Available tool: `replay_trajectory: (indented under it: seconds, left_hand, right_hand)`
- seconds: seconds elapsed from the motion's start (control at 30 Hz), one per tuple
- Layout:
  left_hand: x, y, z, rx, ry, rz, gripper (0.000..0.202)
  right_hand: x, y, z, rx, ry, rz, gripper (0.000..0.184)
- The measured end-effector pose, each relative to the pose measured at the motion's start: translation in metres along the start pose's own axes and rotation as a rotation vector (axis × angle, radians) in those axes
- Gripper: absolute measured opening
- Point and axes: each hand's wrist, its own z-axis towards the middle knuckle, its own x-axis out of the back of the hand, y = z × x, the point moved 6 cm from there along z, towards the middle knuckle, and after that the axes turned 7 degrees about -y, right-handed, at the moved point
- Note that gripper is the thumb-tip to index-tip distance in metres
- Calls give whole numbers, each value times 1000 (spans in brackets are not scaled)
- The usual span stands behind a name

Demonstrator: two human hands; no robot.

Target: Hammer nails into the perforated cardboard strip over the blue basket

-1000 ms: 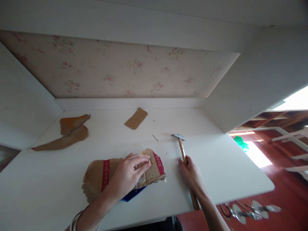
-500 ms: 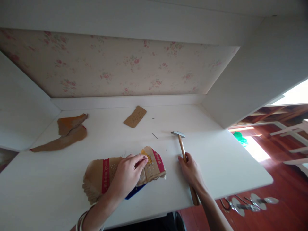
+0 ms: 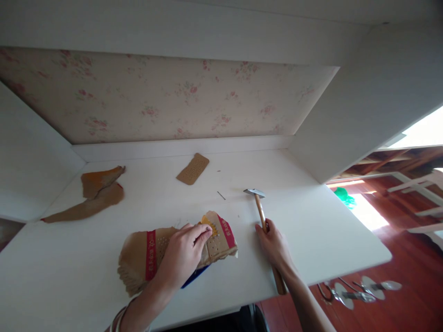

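My left hand (image 3: 187, 249) is over a torn piece of cardboard (image 3: 134, 253) with red printed bands and rows of small holes. Its thumb and forefinger pinch together; what is between them is too small to make out. Beside the fingertips, a yellow patch (image 3: 206, 220) and a row of small metal points show on the cardboard. A blue object (image 3: 195, 276) sticks out from underneath, mostly hidden. My right hand (image 3: 275, 244) is wrapped round the wooden handle of a hammer (image 3: 259, 207), which lies along the white tabletop with its metal head pointing away from me.
A thin nail-like piece (image 3: 221, 195) and a tiny dark bit (image 3: 218, 171) lie beyond the cardboard. Further back is a small perforated cardboard piece (image 3: 193, 169); torn cardboard scraps (image 3: 100, 198) lie at left. White panels enclose the table (image 3: 328, 230) at back and sides.
The view has shifted very slightly. Both hands keep their places, the left pinching over the cardboard and the right on the hammer.
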Motion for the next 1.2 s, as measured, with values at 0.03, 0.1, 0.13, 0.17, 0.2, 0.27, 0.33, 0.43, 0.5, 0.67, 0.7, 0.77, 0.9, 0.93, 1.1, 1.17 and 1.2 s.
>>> replay_trajectory:
  seconds: [0.03, 0.1, 0.13, 0.17, 0.2, 0.27, 0.33, 0.43, 0.5, 0.67, 0.7, 0.77, 0.9, 0.93, 1.1, 1.17, 1.2]
  left_hand:
    - [0, 0, 0, -2, 2, 5, 14]
    - [0, 1, 0, -3, 6, 15, 15]
    - [1, 1, 0, -3, 8, 20, 15]
    - [1, 1, 0, -4, 10, 23, 15]
    - [1, 1, 0, -4, 12, 27, 16]
    - [1, 1, -1, -8, 20, 37, 16]
    - [1, 2, 0, -10, 25, 49, 17]
    - [1, 2, 0, -7, 23, 55, 17]
    - [2, 2, 0, -4, 26, 54, 17]
    - [3, 5, 1, -13, 43, 56, 17]
    - [3, 5, 1, -15, 44, 59, 17]
    - [3, 6, 2, -19, 48, 64, 16]
    - [2, 6, 2, -22, 48, 68, 15]
    - [2, 6, 2, -24, 47, 72, 16]
    - [0, 7, 1, -47, 40, 128, 17]
    - [-1, 8, 1, -65, 23, 145, 17]
    - [-2, 9, 1, -78, 13, 151, 18]
  right_hand:
    - [0, 0, 0, 0, 0, -1, 27]
    - [1, -1, -1, 0, 2, -2, 26]
    - [1, -1, -1, -1, 3, -3, 26]
    - [1, -1, -1, -2, 3, -4, 26]
    - [1, -1, -1, -2, 4, -4, 26]
    - [1, -1, -1, -1, 6, -3, 26]
    - [1, -2, -2, 3, 10, -2, 26]
    - [2, -3, -2, 17, 19, 1, 25]
    - [2, -3, -2, 23, 26, 4, 25]
    - [2, -2, -1, 31, 35, 14, 24]
    - [1, -1, -1, 32, 35, 17, 23]
    - [0, -1, -1, 34, 36, 23, 23]
    - [0, -1, -2, 37, 41, 47, 23]
    - [1, -1, -2, 38, 42, 55, 23]
    - [2, -1, -1, 37, 48, 124, 21]
    - [2, 0, -1, 32, 51, 172, 20]
    - [2, 0, -1, 29, 48, 203, 21]
